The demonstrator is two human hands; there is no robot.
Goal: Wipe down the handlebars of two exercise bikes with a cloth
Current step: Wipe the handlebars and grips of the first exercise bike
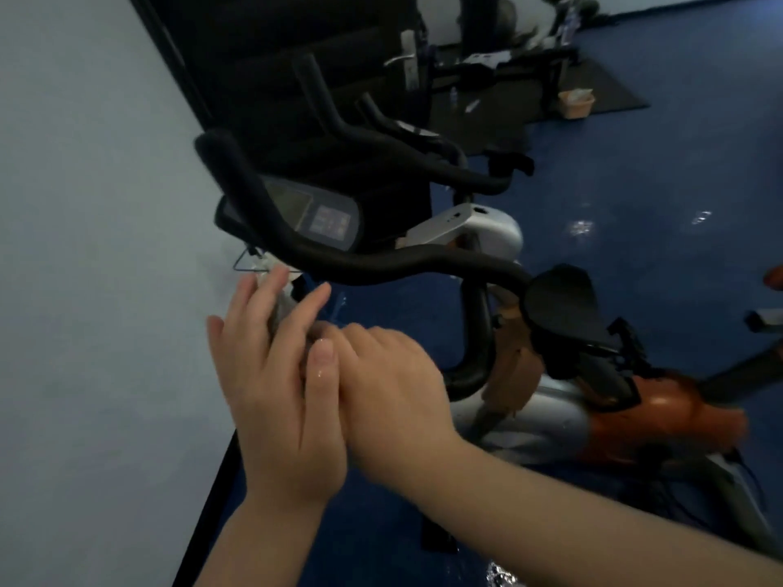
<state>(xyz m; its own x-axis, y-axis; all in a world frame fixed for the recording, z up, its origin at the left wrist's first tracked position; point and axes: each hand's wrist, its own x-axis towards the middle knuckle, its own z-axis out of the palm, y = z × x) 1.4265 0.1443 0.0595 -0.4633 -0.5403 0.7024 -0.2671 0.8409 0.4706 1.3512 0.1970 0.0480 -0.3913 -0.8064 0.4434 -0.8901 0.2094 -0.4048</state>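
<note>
The near bike's black handlebar (pixel 381 264) curves from upper left to right, above my hands, with a console (pixel 313 213) behind it. The second bike's black handlebar (pixel 406 150) stands further back. My left hand (pixel 275 383) and my right hand (pixel 381 374) are pressed together just below the near bar, touching neither bar. A pale cloth (pixel 277 300) is held between them; only a small strip shows between my left fingers. My left fingers are stretched out and my right hand is curled against the left palm.
A pale wall (pixel 93 247) runs along the left. The near bike's silver and orange frame (pixel 661 413) and a black pad (pixel 559 307) lie to the right. The blue floor (pixel 678 163) has shiny wet spots. A dark mat with a small basket (pixel 576 102) sits at the back.
</note>
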